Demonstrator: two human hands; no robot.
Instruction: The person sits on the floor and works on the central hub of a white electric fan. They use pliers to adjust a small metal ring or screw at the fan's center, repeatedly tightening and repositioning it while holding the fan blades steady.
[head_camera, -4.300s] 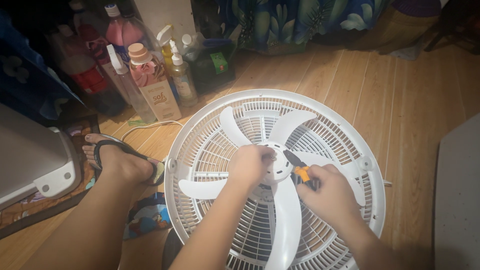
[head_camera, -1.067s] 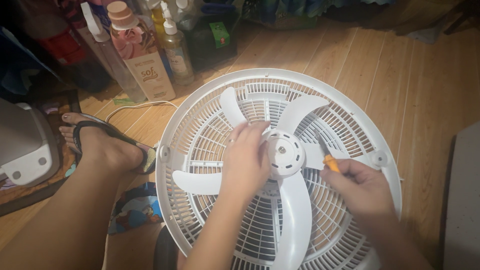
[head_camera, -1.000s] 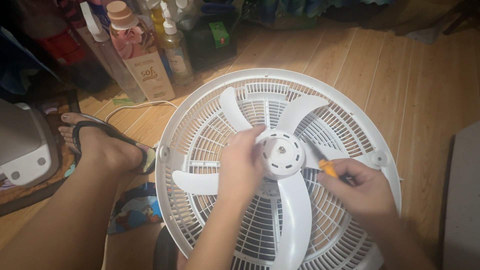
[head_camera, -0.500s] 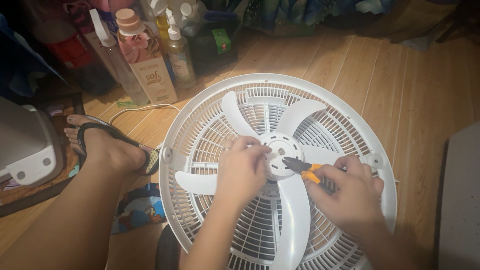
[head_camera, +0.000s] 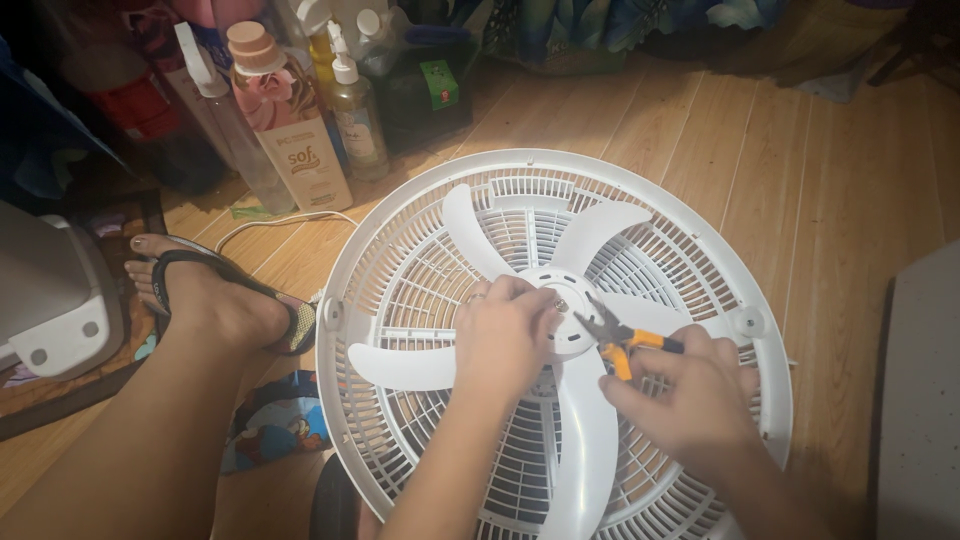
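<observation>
I had the fan (head_camera: 560, 340) lying flat on the wood floor (head_camera: 830, 170), grille facing up, filling the centre and lower half of the frame. That way the hub (head_camera: 562, 305) looked straight at me and I could work on it from above.

My left hand (head_camera: 500, 335) lay over the left side of the hub, fingers curled and pressed against its rim. I judged this was to keep the blades (head_camera: 585, 450) from turning while the tool worked. It gripped nothing loose that I could see.

My right hand (head_camera: 695, 400) sat lower right of the hub, closed around the orange handles of the pliers (head_camera: 610, 335). The pliers lay at the middle of the frame, just right of the hub. Their long axis ran from lower right to upper left, handles towards my palm and the dark nose pointing up-left at the hub's centre. The tips reached the small fitting there; whether they had bitten on it I could not tell, as the nose was too small and dark.

My sandalled foot (head_camera: 215, 300) rested on the floor at the left, just beside the grille's edge. Bottles (head_camera: 300, 130) stood well apart in the upper left, and a white cord (head_camera: 270, 225) trailed below them.
</observation>
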